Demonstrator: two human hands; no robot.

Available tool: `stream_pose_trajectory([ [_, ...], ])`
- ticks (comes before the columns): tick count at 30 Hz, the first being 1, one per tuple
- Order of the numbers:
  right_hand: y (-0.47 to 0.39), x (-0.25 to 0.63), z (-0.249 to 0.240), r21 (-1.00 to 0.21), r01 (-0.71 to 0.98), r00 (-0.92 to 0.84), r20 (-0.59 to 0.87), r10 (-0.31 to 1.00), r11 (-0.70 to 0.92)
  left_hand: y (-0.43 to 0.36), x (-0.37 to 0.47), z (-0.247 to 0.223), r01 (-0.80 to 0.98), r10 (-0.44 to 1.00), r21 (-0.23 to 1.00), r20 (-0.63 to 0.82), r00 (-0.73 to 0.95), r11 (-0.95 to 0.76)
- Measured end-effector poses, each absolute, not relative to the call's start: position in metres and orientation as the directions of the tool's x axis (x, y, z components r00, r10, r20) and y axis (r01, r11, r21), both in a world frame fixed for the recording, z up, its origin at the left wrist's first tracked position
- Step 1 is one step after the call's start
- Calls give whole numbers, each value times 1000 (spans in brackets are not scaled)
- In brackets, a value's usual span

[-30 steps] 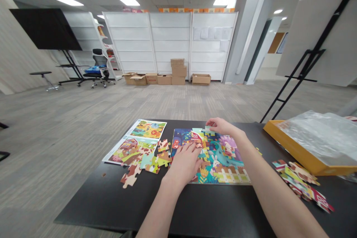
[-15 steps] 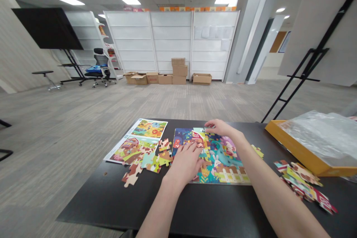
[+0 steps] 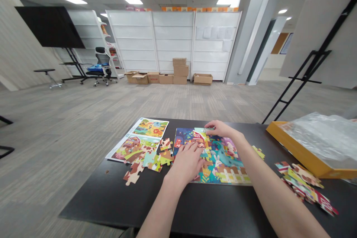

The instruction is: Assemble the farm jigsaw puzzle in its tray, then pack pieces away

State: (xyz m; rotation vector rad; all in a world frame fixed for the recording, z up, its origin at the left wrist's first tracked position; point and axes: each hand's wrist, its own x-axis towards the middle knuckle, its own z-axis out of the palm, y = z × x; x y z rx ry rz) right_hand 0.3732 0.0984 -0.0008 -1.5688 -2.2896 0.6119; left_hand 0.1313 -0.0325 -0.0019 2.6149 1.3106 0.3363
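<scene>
A colourful jigsaw puzzle lies on the black table, with a rabbit, a white fence and a red barn in its picture. My left hand rests on its left part, fingers stretched out. At the puzzle's far edge, my right hand has its fingertips closed on a pale puzzle piece beside the barn; the fingers hide part of it. Loose pieces lie left of the puzzle, partly over a printed picture sheet.
An orange box with clear plastic stands at the table's right. More loose pieces are heaped in front of it. One yellow-green piece lies beyond my right forearm. Cardboard boxes stand by the far shelves.
My right fingers have lowered the pale piece into the gap by the barn, where it now appears flatter. My left hand has stayed in place. The view has shifted slightly.
</scene>
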Motion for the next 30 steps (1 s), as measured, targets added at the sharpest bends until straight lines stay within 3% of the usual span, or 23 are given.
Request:
stream_pose_trajectory([
  [9, 94, 369, 5, -386, 846, -398, -2, 917, 367, -33, 132, 0, 767, 810, 269, 114, 575, -583],
  [16, 98, 372, -3, -446, 811, -388, 76, 918, 380, -33, 132, -1, 761, 805, 271, 122, 581, -590],
  [30, 102, 369, -9, -372, 819, -426, 115, 897, 437, -33, 131, 0, 758, 808, 289, 127, 575, -585],
])
